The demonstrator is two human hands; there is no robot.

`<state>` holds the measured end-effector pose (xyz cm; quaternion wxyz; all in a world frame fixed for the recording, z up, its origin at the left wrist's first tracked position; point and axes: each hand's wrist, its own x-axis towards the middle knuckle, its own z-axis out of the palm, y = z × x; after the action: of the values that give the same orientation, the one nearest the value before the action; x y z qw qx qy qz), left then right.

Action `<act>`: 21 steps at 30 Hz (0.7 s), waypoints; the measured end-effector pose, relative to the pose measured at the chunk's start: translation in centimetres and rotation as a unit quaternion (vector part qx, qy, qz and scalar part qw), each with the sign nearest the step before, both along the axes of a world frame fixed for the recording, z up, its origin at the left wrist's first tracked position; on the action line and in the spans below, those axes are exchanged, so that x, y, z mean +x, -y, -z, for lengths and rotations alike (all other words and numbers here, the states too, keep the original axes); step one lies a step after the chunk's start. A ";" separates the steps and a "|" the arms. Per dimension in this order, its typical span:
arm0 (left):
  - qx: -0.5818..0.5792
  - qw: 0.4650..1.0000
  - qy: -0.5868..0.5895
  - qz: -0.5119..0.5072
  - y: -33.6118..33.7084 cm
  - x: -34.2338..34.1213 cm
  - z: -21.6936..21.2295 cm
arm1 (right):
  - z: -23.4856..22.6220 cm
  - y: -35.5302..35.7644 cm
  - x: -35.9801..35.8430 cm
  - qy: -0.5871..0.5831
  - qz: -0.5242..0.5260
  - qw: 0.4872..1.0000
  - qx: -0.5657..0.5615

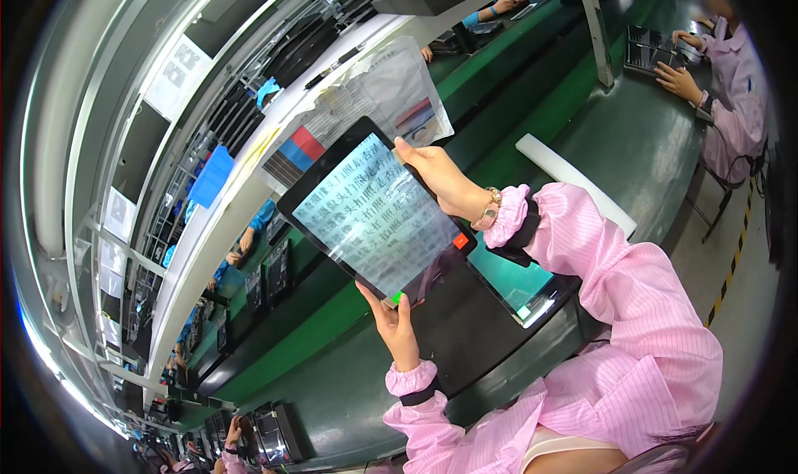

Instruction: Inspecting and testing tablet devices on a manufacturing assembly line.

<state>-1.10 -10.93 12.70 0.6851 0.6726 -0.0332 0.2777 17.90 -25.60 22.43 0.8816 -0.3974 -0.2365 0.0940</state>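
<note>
A black-framed tablet point(374, 208) is held up at a tilt before me, its lit screen showing rows of dark characters on a pale ground. Red and green patches show near its lower right edge. My left hand point(396, 331) grips the bottom corner, thumb on the front. My right hand point(445, 181) is closed on the upper right edge, thumb on the front and the other fingers hidden behind. Beneath my right forearm lies a second tablet point(513, 278) with a teal screen, partly covered by the sleeve and the held tablet. Under it is a black mat point(470, 341).
A long white bar point(573, 183) lies on the green bench point(619, 154) to the right. Printed sheets point(378, 96) hang behind the held tablet. A co-worker in pink point(731, 100) handles a black device at the far right. Other workers' hands and dark devices point(266, 274) line the left.
</note>
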 end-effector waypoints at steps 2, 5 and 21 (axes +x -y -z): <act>-0.004 1.000 0.007 0.009 0.0 0.1 0.1 | 0.1 0.1 0.0 -0.001 -0.002 1.000 0.001; 0.062 0.997 -0.034 -0.042 0.0 -0.1 -0.6 | 0.5 0.4 0.0 -0.009 -0.009 1.000 0.013; 0.010 0.994 -0.003 -0.112 1.2 2.5 -6.3 | 3.3 3.9 -2.8 -0.026 0.031 0.999 -0.018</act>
<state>1.37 -12.18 18.96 0.6431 0.6799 0.0413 0.3501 15.06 -29.45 19.09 0.8827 -0.4178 -0.1994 0.0808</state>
